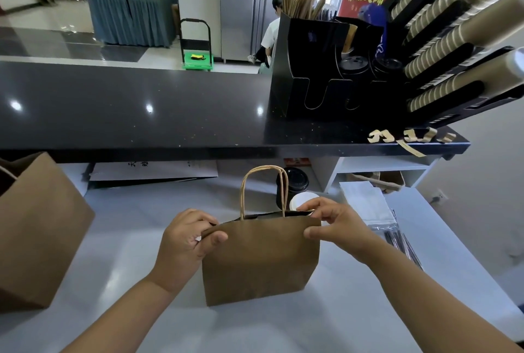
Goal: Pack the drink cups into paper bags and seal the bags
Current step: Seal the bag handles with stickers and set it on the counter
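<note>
A brown paper bag (259, 260) with twisted handles stands upright on the white worktop (147, 239), directly in front of me. My left hand (184, 242) pinches the bag's top left corner and my right hand (337, 223) pinches the top right corner, holding the mouth nearly closed. The bag's contents are hidden. Just behind the bag stand a black-lidded dark cup (295, 185) and a white-lidded cup (303, 199), partly covered by my right fingers.
A second, larger brown bag (37, 233) stands at the left edge. White bags and wrapped straws (377, 216) lie to the right. A black raised counter (136, 109) carries a straw and lid organiser (326, 69), a cup rack (453, 26) and sticker strips (411, 137).
</note>
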`<state>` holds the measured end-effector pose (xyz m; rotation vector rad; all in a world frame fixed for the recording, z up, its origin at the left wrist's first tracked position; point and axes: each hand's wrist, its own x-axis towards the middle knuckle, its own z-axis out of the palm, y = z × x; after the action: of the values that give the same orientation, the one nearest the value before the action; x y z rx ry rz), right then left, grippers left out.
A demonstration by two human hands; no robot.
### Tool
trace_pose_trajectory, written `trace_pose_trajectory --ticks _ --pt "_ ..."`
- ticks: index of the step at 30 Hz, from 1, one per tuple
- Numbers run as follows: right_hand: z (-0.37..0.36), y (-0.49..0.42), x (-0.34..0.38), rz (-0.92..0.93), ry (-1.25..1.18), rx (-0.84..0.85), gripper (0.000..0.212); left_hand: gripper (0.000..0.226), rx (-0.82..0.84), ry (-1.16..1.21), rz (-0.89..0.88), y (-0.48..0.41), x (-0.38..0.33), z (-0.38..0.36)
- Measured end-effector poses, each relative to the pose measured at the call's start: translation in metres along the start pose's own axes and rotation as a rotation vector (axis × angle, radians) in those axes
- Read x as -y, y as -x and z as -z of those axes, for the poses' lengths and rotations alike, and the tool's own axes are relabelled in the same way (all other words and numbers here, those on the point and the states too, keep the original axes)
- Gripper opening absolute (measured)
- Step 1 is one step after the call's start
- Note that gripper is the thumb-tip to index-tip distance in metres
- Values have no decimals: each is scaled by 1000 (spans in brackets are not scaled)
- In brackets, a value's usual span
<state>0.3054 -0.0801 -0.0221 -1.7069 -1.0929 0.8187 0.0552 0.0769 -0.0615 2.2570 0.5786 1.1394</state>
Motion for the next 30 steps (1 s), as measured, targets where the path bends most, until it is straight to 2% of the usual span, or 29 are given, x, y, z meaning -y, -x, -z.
trace_pose_trajectory --ticks 6,11,15,17,20,23,27,30 --pt "-7 0 0 -3 -24 -56 25 64 -46 -60 -60 -7 11 0" --pt "-11 -1 -1 -3 -34 -120 23 64 -42 14 32 -2 12 -3" --pt "-14 1 -2 -27 -96 -143 35 51 -42 202 218 1 14 -3" --pt "-16 1 -2 -45 -133 -159 37 51 -42 270 279 0 17 -3" --pt "-19 4 -3 -61 -159 -180 35 47 -4 318 297 0 17 -3" --pt "-21 6 -2 -73 -151 -199 36 57 60 342 291 -1 15 0" --pt "-20 8 -2 -80 -116 -224 41 31 187 324 259 -6 10 4" --pt "-16 9 -2 -102 -82 -209 38 24 196 362 320 -6 8 3"
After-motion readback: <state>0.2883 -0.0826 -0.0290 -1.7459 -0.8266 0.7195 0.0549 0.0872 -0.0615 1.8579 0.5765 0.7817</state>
